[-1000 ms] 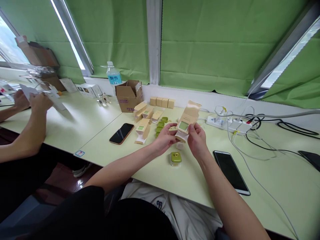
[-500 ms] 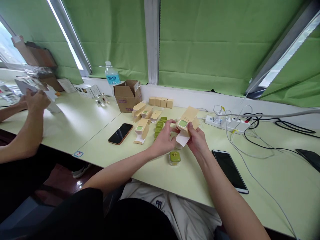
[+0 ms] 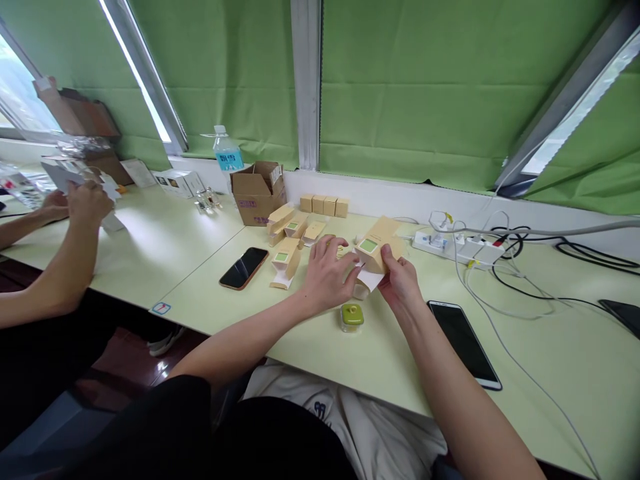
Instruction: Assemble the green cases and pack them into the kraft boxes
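Observation:
In the middle of the head view my right hand (image 3: 401,279) grips a small open cardboard box (image 3: 383,235) with a green square on one face. Its white flap (image 3: 369,280) hangs down on the near side. My left hand (image 3: 324,272) is at the box's left edge, fingers bent and apart, thumb and forefinger close to the flap; whether they touch it I cannot tell. Just below the hands, a small clear container with a green lid (image 3: 353,316) stands on the table. My left hand mostly hides more green lids behind it.
Left of my hands lie opened small boxes (image 3: 286,259) and a phone (image 3: 243,268). Behind them stand a brown carton (image 3: 259,193), a water bottle (image 3: 227,152) and several closed small boxes (image 3: 324,205). At right are a white phone (image 3: 464,340) and a power strip (image 3: 456,248) with cables. Another person's hands (image 3: 89,200) work far left.
My left hand has shifted slightly left and up, its fingers raised and more spread, now covering the row of green lids. The right hand still holds the box in about the same place.

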Demonstrator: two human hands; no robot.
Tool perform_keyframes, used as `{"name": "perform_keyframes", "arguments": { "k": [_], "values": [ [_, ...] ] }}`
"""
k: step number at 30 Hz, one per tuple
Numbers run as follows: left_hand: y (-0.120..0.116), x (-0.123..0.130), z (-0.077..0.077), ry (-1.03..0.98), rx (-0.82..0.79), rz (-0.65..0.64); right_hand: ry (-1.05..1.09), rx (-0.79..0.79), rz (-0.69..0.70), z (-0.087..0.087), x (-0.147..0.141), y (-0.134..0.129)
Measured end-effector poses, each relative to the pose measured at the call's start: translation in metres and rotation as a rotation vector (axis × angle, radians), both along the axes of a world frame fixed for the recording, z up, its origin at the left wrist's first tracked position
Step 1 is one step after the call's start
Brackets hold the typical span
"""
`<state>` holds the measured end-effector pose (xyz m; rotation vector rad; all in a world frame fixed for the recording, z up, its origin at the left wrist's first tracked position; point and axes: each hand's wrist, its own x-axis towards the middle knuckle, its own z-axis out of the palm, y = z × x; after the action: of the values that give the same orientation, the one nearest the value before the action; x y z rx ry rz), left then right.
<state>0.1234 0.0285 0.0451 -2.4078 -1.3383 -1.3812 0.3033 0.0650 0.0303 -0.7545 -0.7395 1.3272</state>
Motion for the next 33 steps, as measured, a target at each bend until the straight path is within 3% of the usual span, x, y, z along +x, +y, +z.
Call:
{"name": "perform_keyframes", "arguments": {
  "k": [3, 6, 11, 17, 22, 26, 30, 33],
  "values": [
    [0.002, 0.001, 0.0, -0.066, -0.076, -0.029, -0.001, 0.012, 0.034, 0.001, -0.002, -0.002],
    [0.005, 0.005, -0.005, -0.162, -0.232, -0.143, 0.013, 0.025, 0.043, 0.003, -0.003, -0.004],
    [0.008, 0.01, -0.012, -0.355, -0.377, -0.274, 0.02, -0.016, -0.062, 0.002, -0.001, -0.003],
    [0.012, 0.005, -0.006, -0.5, -0.401, -0.159, 0.018, 0.038, -0.178, -0.003, -0.003, -0.001],
    [0.018, 0.0, -0.001, -0.525, -0.582, -0.169, 0.007, 0.064, -0.16, -0.002, -0.004, -0.003],
    [0.021, 0.0, 0.004, -0.539, -0.641, -0.244, -0.015, 0.018, -0.112, 0.0, -0.004, -0.006],
    [0.023, -0.003, 0.012, -0.51, -0.633, -0.222, -0.054, 0.03, -0.019, 0.004, -0.006, -0.01],
    [0.039, -0.019, 0.025, -0.512, -0.586, -0.18, -0.076, 0.039, 0.049, 0.006, -0.006, -0.013]
  ]
}}
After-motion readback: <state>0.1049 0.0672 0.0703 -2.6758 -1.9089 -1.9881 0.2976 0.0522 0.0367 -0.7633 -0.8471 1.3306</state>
